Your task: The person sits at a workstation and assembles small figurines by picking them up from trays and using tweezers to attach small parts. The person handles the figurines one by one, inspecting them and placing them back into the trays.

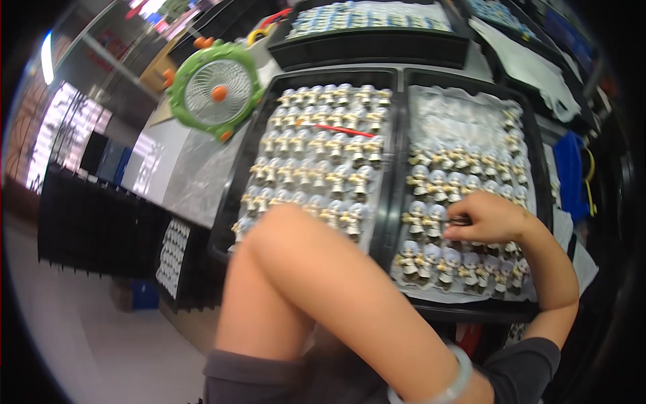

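My right hand (488, 217) reaches over the right black tray (471, 311), its thumb and fingers curled together in a row of small white-and-gold figurines (436, 219). A dark bit shows between the fingertips, but what they grip is mostly hidden. My left arm (336, 276) is sharply bent, its elbow over the left black tray (398, 161). Its forearm runs down to the lower edge, with a pale bangle (461, 377) near the wrist. My left hand is out of view. More figurines (306, 172) stand in rows in the left tray, with a red stick-like tool (344, 130) across them.
A green fan (219, 94) stands at the left on the grey table (202, 175). Behind the trays is another black tray (370, 48) of bluish pieces. White plastic sheeting (531, 67) and a blue bin (572, 175) lie at the right. Black crates (87, 222) are stacked lower left.
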Motion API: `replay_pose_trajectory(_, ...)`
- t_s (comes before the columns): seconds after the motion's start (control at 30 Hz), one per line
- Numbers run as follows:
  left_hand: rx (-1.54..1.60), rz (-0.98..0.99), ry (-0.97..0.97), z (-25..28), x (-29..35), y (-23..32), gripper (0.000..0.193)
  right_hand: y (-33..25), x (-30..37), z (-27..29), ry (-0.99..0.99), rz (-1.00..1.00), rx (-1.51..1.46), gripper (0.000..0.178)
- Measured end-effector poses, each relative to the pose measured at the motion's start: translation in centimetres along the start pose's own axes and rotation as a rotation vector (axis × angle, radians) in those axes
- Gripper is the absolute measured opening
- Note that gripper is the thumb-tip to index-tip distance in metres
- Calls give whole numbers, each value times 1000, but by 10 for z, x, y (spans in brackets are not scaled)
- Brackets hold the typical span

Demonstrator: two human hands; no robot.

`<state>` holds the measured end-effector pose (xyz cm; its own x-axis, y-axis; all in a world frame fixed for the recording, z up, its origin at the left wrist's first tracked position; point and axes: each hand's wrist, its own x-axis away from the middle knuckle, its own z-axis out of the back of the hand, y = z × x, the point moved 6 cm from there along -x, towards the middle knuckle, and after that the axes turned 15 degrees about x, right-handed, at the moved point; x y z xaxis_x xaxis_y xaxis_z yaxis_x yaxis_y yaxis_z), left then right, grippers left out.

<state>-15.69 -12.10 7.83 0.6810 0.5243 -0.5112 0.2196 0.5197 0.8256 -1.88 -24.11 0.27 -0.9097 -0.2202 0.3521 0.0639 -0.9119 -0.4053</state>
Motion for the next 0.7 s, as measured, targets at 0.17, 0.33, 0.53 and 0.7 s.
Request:
replay_pose_trajectory(0.17,-322,322,-94,101,28,-6,13,13,10,-8,58,23,183,28)
replay_pose_trajectory(0.33,-855,763,336,280,51,-83,22,5,-4,-25,-89,54,254,31)
replay_pose_trajectory(0.53,-1101,781,344,370,32,-208,21,12,-4,-35,-109,69,156,34)
replay_pose_trajectory(0.7,-1219,869,475,371,19,-234,21,9,-3,-34,-148,137,83,36)
